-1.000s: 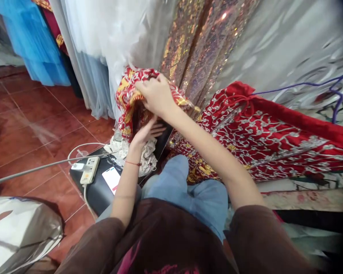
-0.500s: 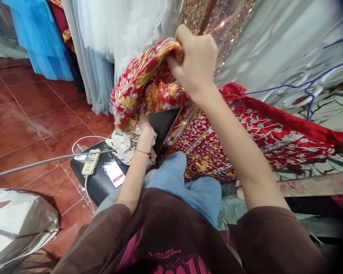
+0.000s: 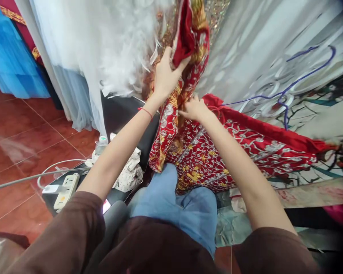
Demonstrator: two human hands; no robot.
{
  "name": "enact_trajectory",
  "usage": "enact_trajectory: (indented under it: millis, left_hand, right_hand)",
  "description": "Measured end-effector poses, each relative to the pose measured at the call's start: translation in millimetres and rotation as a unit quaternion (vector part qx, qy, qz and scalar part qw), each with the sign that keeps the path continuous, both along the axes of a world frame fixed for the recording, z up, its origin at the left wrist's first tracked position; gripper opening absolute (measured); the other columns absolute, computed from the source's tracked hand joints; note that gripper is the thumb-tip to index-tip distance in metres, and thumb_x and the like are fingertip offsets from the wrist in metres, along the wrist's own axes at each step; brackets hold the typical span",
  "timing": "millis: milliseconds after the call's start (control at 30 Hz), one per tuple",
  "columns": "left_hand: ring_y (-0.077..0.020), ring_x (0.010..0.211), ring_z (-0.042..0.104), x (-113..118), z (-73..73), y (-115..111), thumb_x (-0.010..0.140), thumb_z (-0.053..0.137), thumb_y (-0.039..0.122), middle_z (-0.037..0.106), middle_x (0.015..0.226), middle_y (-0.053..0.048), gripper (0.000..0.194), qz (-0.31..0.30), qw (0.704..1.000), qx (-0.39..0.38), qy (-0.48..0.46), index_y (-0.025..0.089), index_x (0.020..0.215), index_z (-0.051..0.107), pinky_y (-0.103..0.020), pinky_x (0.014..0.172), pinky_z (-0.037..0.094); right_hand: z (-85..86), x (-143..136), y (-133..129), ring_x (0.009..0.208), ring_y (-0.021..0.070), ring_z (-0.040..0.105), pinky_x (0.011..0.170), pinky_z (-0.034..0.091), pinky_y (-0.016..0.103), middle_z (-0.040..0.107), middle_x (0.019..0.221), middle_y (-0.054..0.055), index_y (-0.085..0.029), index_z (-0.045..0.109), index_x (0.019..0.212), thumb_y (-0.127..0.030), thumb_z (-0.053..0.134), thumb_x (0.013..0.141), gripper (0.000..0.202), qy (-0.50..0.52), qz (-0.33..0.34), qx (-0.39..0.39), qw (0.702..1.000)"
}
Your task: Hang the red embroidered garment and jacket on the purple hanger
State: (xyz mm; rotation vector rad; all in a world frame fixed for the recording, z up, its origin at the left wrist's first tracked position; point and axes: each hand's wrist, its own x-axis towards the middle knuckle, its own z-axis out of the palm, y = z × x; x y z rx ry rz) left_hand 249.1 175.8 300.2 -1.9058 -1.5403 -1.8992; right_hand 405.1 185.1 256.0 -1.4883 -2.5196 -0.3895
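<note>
A red garment (image 3: 168, 118) with gold and silver embroidery hangs in folds above my knees, its plain red lining showing at the top. My left hand (image 3: 166, 76) is closed around its upper part, the thumb against the red lining. Lower down and to the right, my right hand (image 3: 196, 109) has its fingers curled at the garment's edge; the fabric under them is partly hidden. Behind and right of it spreads a red embroidered skirt (image 3: 246, 133) with a plain red waistband, hung from a purple hanger (image 3: 300, 78).
White feathered and tulle dresses (image 3: 122, 49) hang in front, with a blue dress (image 3: 14, 64) at far left. A black bench (image 3: 122, 118) carries a bundled dotted cloth (image 3: 130, 173), a power strip (image 3: 65, 192) with cables, and a phone (image 3: 106, 206) partly under my arm.
My left hand has risen with the garment, which now hangs more upright. My right hand has come down from the garment's top to its lower edge. The view has shifted slightly.
</note>
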Motion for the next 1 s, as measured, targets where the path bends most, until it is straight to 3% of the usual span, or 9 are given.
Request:
enact_trajectory:
  millis: [133, 267, 367, 500, 600, 667, 767, 900, 1000]
  left_hand:
    - [-0.0205, 0.101, 0.067, 36, -5.6, 53, 0.084, 0.05, 0.063, 0.069, 0.102, -0.009, 0.054, -0.042, 0.996, -0.057, 0.054, 0.011, 0.099, 0.055, -0.035, 0.084, 0.044]
    - [-0.0299, 0.107, 0.065, 57, -15.3, 112, 0.073, 0.078, 0.051, 0.068, 0.098, -0.012, 0.044, -0.139, 0.989, -0.017, 0.056, 0.015, 0.087, 0.057, -0.04, 0.093, 0.047]
    - [-0.0312, 0.103, 0.065, 67, -13.8, 135, 0.073, 0.078, 0.05, 0.068, 0.093, -0.013, 0.043, -0.133, 0.981, -0.077, 0.121, 0.014, 0.089, 0.06, -0.04, 0.093, 0.046]
    - [-0.0274, 0.095, 0.065, 65, -8.1, 137, 0.08, 0.066, 0.055, 0.069, 0.096, -0.012, 0.046, -0.085, 0.954, -0.16, 0.24, 0.015, 0.1, 0.062, -0.036, 0.085, 0.047]
    - [-0.0252, 0.093, 0.064, 58, -9.6, 134, 0.082, 0.063, 0.056, 0.069, 0.1, -0.012, 0.048, -0.038, 0.948, -0.186, 0.254, 0.014, 0.105, 0.062, -0.034, 0.081, 0.046]
    - [-0.0242, 0.091, 0.064, 60, -12.9, 129, 0.083, 0.062, 0.055, 0.069, 0.099, -0.012, 0.047, -0.026, 0.951, -0.177, 0.253, 0.014, 0.106, 0.063, -0.035, 0.079, 0.046]
    - [-0.0228, 0.087, 0.065, 75, -17.1, 115, 0.083, 0.061, 0.05, 0.07, 0.096, -0.011, 0.042, -0.071, 0.955, -0.138, 0.254, 0.014, 0.104, 0.064, -0.034, 0.077, 0.047]
    - [-0.0226, 0.085, 0.065, 95, -15.9, 98, 0.08, 0.064, 0.043, 0.07, 0.09, -0.009, 0.039, -0.154, 0.936, -0.058, 0.31, 0.013, 0.105, 0.064, -0.033, 0.08, 0.047]
    - [-0.0217, 0.082, 0.064, 93, -13.5, 99, 0.077, 0.067, 0.046, 0.069, 0.086, -0.008, 0.043, -0.194, 0.92, -0.018, 0.34, 0.013, 0.104, 0.064, -0.033, 0.081, 0.047]
  right_hand:
    - [-2.4, 25, -3, 0.128, 0.0393, 0.04, 0.105, 0.026, 0.062, 0.058, 0.125, 0.022, -0.008, 0.067, 0.105, -0.051, 0.054, 0.09, 0.047, -0.048, 0.019, 0.095, 0.994]
    - [18.7, 62, -6, 0.114, 0.0351, 0.05, 0.097, 0.032, 0.052, 0.061, 0.116, 0.023, -0.007, 0.058, 0.12, -0.056, 0.044, 0.094, 0.057, 0.0, -0.049, 0.134, 0.99]
    - [15.2, 79, -7, 0.089, 0.0277, 0.059, 0.083, 0.036, 0.041, 0.068, 0.094, 0.019, -0.006, 0.058, 0.116, -0.054, 0.038, 0.096, 0.056, -0.023, -0.095, 0.087, 0.991]
    - [-9.2, 86, -22, 0.08, 0.0228, 0.06, 0.076, 0.033, 0.035, 0.069, 0.086, 0.015, -0.008, 0.063, 0.106, -0.05, 0.034, 0.099, 0.052, -0.038, -0.057, 0.167, 0.984]
    - [-10.4, 89, -45, 0.069, 0.0173, 0.058, 0.072, 0.032, 0.032, 0.068, 0.071, 0.007, -0.015, 0.067, 0.089, -0.051, 0.033, 0.099, 0.051, -0.005, 0.0, 0.172, 0.985]
    - [2.2, 92, -55, 0.062, 0.015, 0.056, 0.067, 0.031, 0.03, 0.067, 0.066, 0.005, -0.018, 0.067, 0.082, -0.048, 0.031, 0.1, 0.05, 0.005, 0.009, 0.124, 0.992]
    - [30.3, 90, -51, 0.066, 0.0169, 0.061, 0.063, 0.033, 0.029, 0.071, 0.076, 0.007, -0.019, 0.069, 0.085, -0.045, 0.034, 0.099, 0.046, 0.033, -0.054, 0.036, 0.997]
    - [59.5, 87, -9, 0.09, 0.0281, 0.067, 0.077, 0.045, 0.037, 0.07, 0.102, 0.02, -0.009, 0.067, 0.105, -0.059, 0.043, 0.093, 0.057, 0.11, -0.214, 0.051, 0.969]
    - [67.5, 92, 19, 0.089, 0.027, 0.068, 0.081, 0.049, 0.038, 0.071, 0.098, 0.018, -0.01, 0.067, 0.101, -0.063, 0.048, 0.09, 0.058, 0.173, -0.202, 0.008, 0.964]
